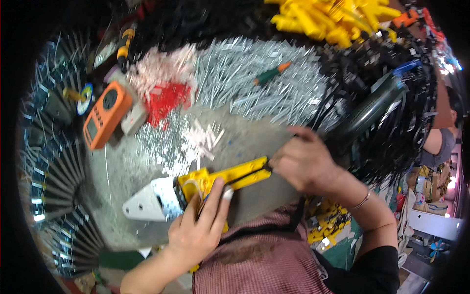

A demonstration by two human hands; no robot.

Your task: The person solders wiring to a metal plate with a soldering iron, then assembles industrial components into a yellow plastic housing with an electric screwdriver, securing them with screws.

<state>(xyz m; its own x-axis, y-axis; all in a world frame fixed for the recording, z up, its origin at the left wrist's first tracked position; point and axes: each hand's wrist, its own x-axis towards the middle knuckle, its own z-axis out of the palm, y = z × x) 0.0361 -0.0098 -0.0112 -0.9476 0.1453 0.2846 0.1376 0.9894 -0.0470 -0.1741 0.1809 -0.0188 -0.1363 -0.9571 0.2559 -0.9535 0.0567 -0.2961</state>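
Note:
A long yellow plastic housing (245,172) lies at a slant on the grey worktop, its inside facing up. A dark strip, perhaps a wire, runs along its channel. At its left end sits a pale metal plate (147,204) with holes and a rounded tip. My left hand (198,232) grips the wider left part of the housing, one fingertip wrapped in white. Fingers pinched together, my right hand (306,161) is at the narrow right end, by the dark strip; its fingers hide what they hold, if anything.
Heaps of grey strips (220,73), pink pieces (161,68), red pieces (169,100) and yellow parts (333,19) cover the back. An orange meter (107,115) stands left, near racks of wires (63,171). A green-orange screwdriver (271,73) lies on the strips; a dark cylinder (367,112) lies right.

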